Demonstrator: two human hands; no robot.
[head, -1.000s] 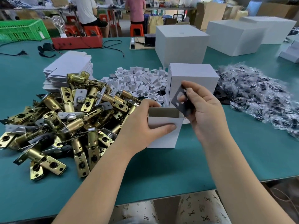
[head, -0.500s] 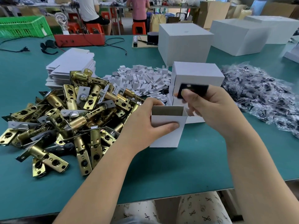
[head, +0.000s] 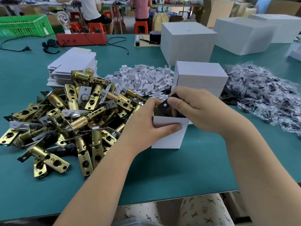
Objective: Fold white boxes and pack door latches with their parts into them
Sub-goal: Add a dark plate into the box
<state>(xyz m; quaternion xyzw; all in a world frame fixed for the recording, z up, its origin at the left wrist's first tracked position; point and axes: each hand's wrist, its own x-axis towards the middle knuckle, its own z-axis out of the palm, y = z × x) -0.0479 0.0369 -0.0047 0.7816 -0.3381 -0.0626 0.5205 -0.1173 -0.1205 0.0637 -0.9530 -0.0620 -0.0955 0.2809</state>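
A small white box [head: 169, 136] stands upright on the green table [head: 195, 168], its top open. My left hand [head: 146, 126] grips it, thumb across the front face. My right hand [head: 197, 110] pinches a black metal plate [head: 165, 106] with a small rivet, tilted into the box's open mouth. A big pile of brass door latches [head: 73, 115] lies to the left of the box. Behind it lie a heap of white card inserts [head: 146, 80] and a stack of flat white box blanks [head: 73, 64].
A closed white box [head: 200, 75] stands just behind my hands, larger white cartons [head: 187, 43] farther back. Bagged black parts [head: 267, 95] spread on the right. A red power strip [head: 81, 39], cables and a green crate [head: 24, 26] sit at the far left. People sit beyond the table.
My right hand has brought the black plate down from above the box into its open top. My left hand keeps its hold on the box.
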